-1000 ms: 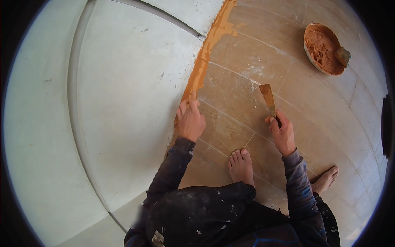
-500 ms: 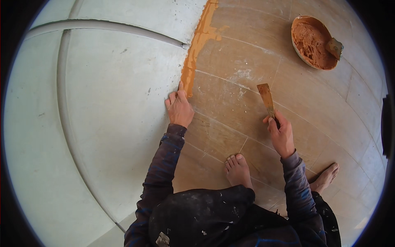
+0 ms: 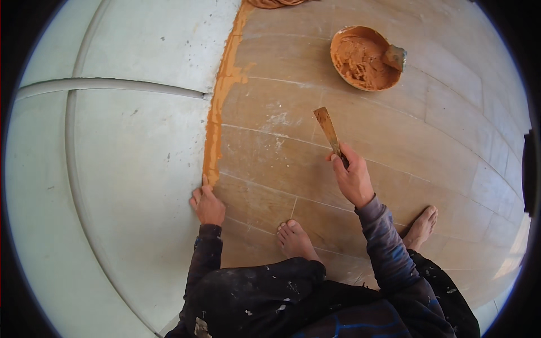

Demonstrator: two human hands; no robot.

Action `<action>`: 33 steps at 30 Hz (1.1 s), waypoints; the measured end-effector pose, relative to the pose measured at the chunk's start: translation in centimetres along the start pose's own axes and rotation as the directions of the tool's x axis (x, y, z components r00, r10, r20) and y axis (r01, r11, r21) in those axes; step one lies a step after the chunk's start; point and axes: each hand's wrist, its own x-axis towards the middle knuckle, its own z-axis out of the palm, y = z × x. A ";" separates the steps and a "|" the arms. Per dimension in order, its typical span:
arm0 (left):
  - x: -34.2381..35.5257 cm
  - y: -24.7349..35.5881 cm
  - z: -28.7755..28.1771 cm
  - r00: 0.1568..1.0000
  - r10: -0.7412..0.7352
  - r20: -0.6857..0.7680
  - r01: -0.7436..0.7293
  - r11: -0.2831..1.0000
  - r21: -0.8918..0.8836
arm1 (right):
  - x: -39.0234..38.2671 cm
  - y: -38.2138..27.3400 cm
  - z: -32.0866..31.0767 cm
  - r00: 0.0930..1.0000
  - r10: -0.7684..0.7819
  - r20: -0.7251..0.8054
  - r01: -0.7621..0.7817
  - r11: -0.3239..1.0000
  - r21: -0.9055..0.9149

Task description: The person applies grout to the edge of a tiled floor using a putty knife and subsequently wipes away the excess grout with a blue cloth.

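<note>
My left hand (image 3: 209, 207) is at the joint between the pale wall and the tiled floor. Its index finger points out and touches the near end of an orange paste strip (image 3: 214, 129) along that joint; the other fingers are bent, and it holds nothing. In my right hand (image 3: 354, 176) is a narrow putty knife (image 3: 327, 128), gripped by its handle above the floor, its blade smeared orange-brown and pointing away from me. Farther off stands a bowl of orange paste (image 3: 360, 59), with a stained broad scraper (image 3: 395, 58) resting at its right rim.
Wood-look tiles (image 3: 270, 194) with light joints and white smudges cover the floor. A brownish cloth (image 3: 276, 2) lies at the far edge by the wall. Grooves cross the wall panel (image 3: 135, 152) on the left. My bare feet (image 3: 296, 239) are spread on the tiles.
The view has shifted, so wall, strip and bowl sit farther left, and the cloth shows. My left fingertip has slid toward me along the strip. My right hand still holds the putty knife.
</note>
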 end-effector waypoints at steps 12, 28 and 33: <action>-11.0 -4.2 1.2 0.934 -0.345 0.093 0.355 0.925 -0.136 | 15.9 -0.7 -8.8 0.855 -0.510 -0.092 0.379 0.737 -0.560; -14.1 4.7 -1.5 0.825 -0.553 0.113 0.528 0.686 -0.501 | 9.1 -11.4 -21.4 0.688 0.173 0.705 0.592 0.429 -0.683; -7.5 5.7 -0.9 0.885 -0.456 0.090 0.437 0.751 -0.495 | -0.3 -22.0 -23.7 0.726 0.486 0.486 0.313 0.396 -0.863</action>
